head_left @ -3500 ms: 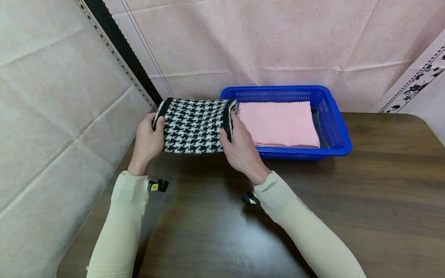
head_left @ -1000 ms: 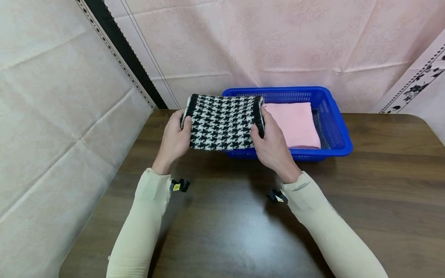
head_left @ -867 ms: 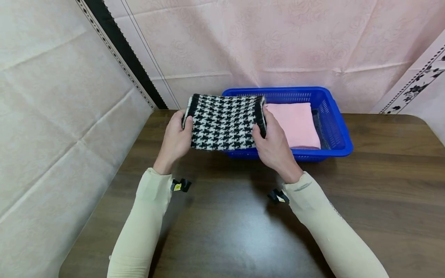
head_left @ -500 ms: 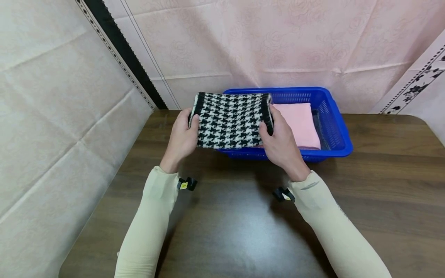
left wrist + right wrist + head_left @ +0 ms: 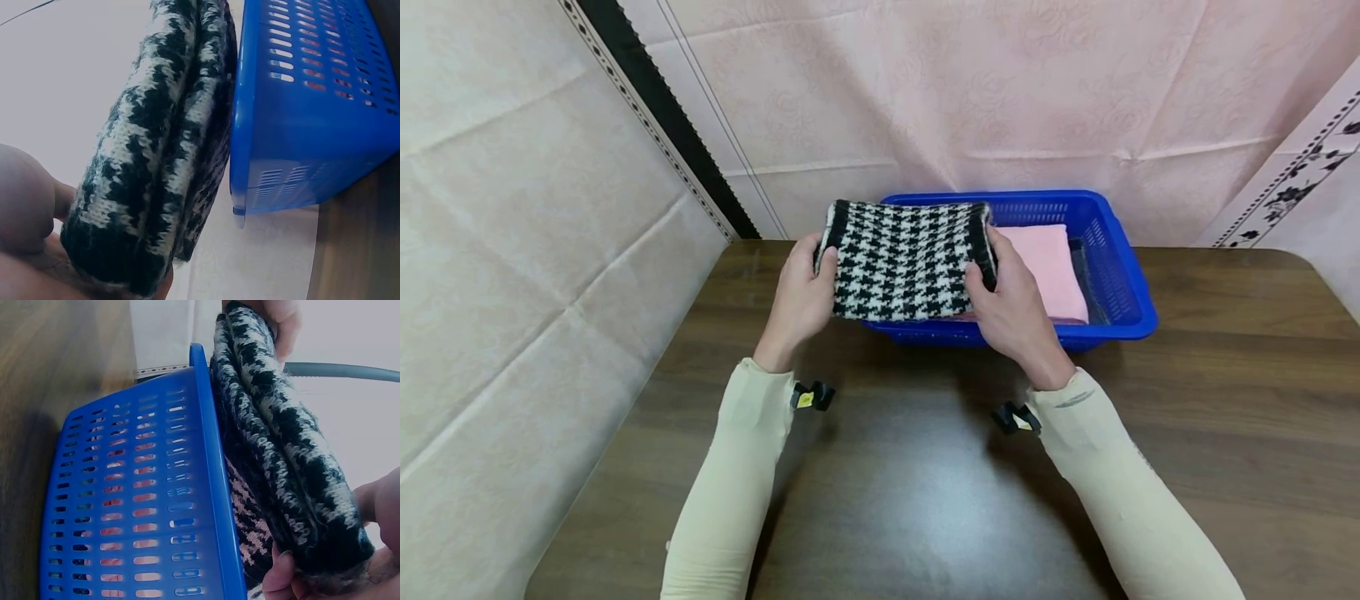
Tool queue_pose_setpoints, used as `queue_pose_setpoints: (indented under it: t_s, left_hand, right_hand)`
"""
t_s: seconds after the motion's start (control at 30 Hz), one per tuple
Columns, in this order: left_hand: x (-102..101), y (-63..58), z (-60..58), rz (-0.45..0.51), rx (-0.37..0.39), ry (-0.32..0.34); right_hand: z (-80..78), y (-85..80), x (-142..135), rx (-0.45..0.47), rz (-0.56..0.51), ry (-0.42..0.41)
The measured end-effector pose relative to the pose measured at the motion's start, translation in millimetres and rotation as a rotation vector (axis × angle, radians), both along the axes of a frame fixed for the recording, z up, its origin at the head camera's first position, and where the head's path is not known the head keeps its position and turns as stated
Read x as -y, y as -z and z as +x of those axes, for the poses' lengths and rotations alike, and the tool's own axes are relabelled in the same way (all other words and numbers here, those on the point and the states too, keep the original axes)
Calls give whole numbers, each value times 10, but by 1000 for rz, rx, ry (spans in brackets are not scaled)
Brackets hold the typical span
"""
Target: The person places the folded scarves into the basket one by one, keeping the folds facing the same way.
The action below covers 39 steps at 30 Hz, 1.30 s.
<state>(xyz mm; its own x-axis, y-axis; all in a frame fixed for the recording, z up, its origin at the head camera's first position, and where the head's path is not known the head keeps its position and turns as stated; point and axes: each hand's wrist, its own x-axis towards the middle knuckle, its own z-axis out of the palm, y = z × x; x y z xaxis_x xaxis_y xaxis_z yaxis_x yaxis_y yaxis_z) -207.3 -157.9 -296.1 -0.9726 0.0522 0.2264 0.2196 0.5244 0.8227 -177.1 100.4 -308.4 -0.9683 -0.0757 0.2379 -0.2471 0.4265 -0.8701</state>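
A folded black-and-white houndstooth knit point(image 5: 906, 262), thick and in layers, spans between both hands over the left part of a blue plastic basket point(image 5: 1120, 283). My left hand point(image 5: 801, 296) grips its left edge with the thumb on top. At the opposite edge my right hand point(image 5: 1017, 304) pinches the layers, thumb above and fingers underneath. In the left wrist view the knit point(image 5: 140, 144) appears right at the basket's rim point(image 5: 240, 125). A folded pink cloth point(image 5: 1045, 267) lies in the basket, its left part hidden behind the knit.
Dark blue fabric point(image 5: 1092, 287) shows along the pink cloth's right side in the basket. Behind the basket hangs a pale pink curtain-like cloth point(image 5: 1037, 92); another pale cloth point(image 5: 535, 250) covers the left side. The wooden table point(image 5: 1240, 400) extends to the front and right.
Both hands have carried the houndstooth knit to the right, from beside the basket to over its left part, slowing over the last half second. The grip looks the same.
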Motion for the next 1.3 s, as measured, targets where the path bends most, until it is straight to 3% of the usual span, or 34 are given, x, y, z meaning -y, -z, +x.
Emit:
queue_pose_setpoints:
  t_s: [0.3, 1.3]
  left_hand:
    - [13, 16, -10, 25, -3, 12]
    - [-294, 24, -82, 89, 12, 27]
  right_hand:
    - [10, -15, 18, 17, 11, 19]
    - [-25, -98, -206, 82, 5, 84]
